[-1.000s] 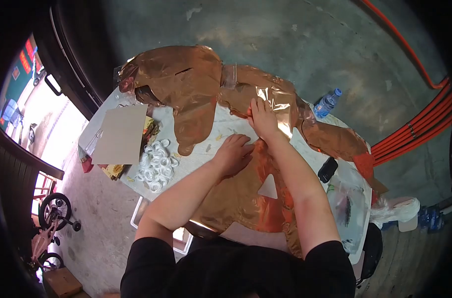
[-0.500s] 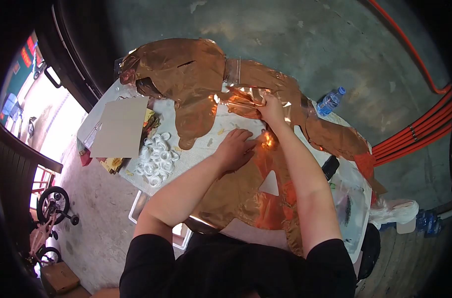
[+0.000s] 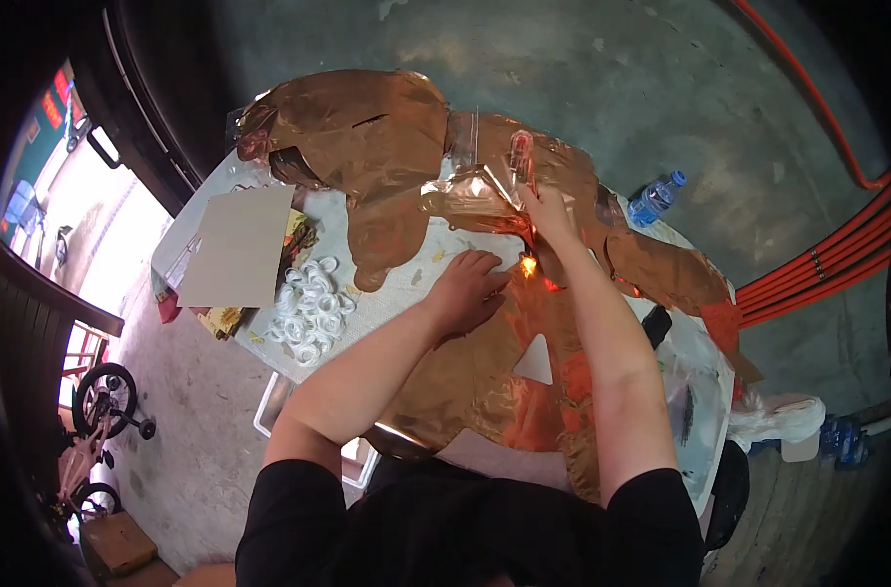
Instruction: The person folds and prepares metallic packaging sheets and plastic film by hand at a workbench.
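- I have the right hand [image 3: 551, 217] clamped on copper foil [image 3: 445, 391], spread between the table's [image 3: 438, 243] far and near edges.
- Left hand [image 3: 466, 292] rests on foil; I can't tell whether it grips.
- Pulling against it could tear the foil.

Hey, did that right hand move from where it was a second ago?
Yes. The right hand has moved a little rightward in the view, closer to the blue-capped bottle, which has stayed put.
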`<action>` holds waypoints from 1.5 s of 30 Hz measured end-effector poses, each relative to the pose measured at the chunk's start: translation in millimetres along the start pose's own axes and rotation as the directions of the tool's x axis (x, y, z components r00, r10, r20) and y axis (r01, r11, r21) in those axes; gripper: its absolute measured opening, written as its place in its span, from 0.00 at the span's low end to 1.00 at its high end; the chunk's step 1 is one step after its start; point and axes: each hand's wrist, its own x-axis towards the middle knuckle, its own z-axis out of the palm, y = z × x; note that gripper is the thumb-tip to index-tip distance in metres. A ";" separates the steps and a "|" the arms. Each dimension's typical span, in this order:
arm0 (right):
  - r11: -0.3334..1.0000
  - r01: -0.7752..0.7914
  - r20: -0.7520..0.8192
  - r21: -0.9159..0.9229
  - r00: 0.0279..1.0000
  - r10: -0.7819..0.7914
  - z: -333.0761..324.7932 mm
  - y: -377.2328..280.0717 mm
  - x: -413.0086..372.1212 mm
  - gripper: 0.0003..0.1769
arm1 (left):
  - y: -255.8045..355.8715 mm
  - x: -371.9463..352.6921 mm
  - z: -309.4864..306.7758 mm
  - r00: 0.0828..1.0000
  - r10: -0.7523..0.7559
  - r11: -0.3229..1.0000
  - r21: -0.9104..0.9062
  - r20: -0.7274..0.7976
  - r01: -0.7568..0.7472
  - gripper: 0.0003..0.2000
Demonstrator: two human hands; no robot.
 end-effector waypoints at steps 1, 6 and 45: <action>1.000 -0.003 -0.004 -0.002 1.000 0.003 -6.3 1.6 4.1 0.20 | 0.2 -0.1 -0.1 1.000 0.004 1.000 -0.002 0.002 -0.004 0.15; 0.952 -0.040 -0.252 0.305 0.960 0.121 -94.5 -31.6 35.5 0.18 | -1.1 -0.1 -0.8 1.000 0.018 1.000 0.003 0.002 -0.018 0.15; 0.974 -0.159 -0.200 0.162 0.961 0.190 -248.5 -10.5 -41.4 0.10 | -59.7 159.6 19.5 0.929 -0.367 0.814 0.467 -0.046 0.344 0.20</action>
